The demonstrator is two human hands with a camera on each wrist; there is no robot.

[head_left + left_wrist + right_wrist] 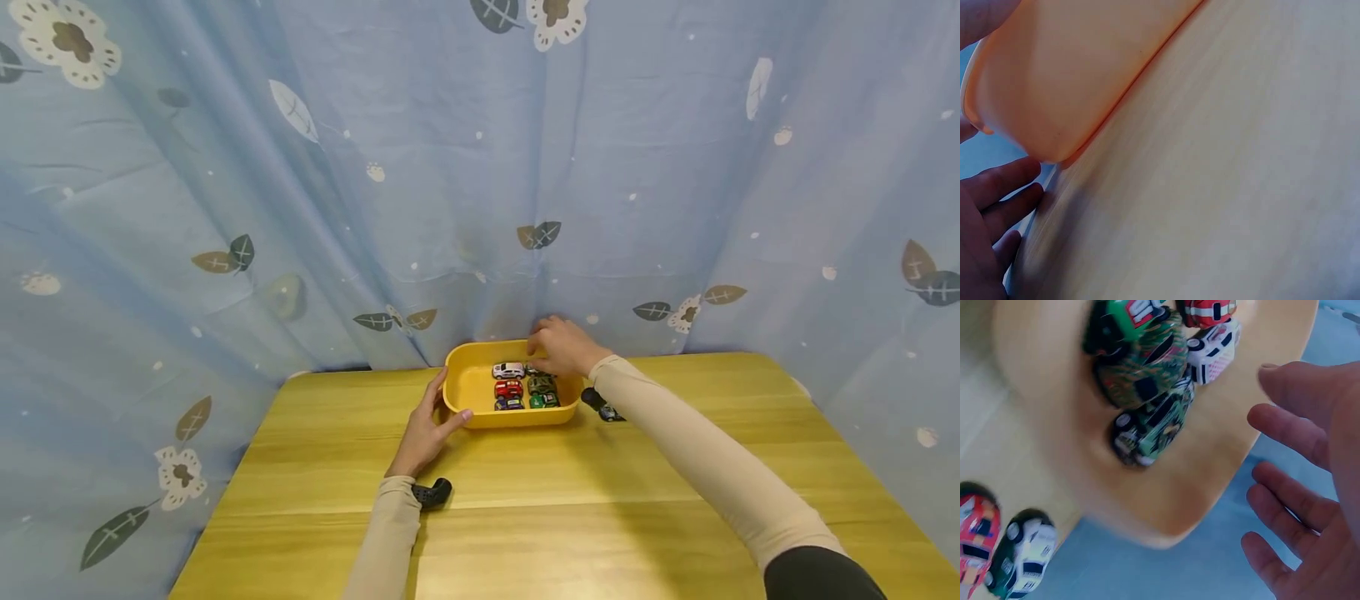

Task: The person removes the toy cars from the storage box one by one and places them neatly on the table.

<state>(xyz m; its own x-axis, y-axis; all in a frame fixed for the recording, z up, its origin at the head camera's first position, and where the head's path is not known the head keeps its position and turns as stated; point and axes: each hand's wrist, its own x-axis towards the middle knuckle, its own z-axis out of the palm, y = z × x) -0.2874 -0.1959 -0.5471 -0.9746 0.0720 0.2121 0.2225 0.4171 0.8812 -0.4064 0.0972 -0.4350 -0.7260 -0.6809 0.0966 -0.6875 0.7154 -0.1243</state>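
Note:
A yellow plastic bin (468,387) stands at the table's far edge with several toy cars inside: a white car (509,370), a red car (508,389), a blue car (509,403), a green car (544,401) and a camouflage car (542,385). Beside that lies a darker camouflage car (1155,428), partly hidden by the hand in the head view. My left hand (422,433) holds the bin's left end, thumb at the front rim and fingers along the side. Over the back right rim, my right hand (562,346) hovers with loosely extended fingers, nothing between them.
Outside the bin, on the table (525,517), a red car (977,534) and a green-and-white car (1025,553) lie side by side, mostly under my right forearm in the head view. A blue patterned curtain (450,167) hangs right behind the bin.

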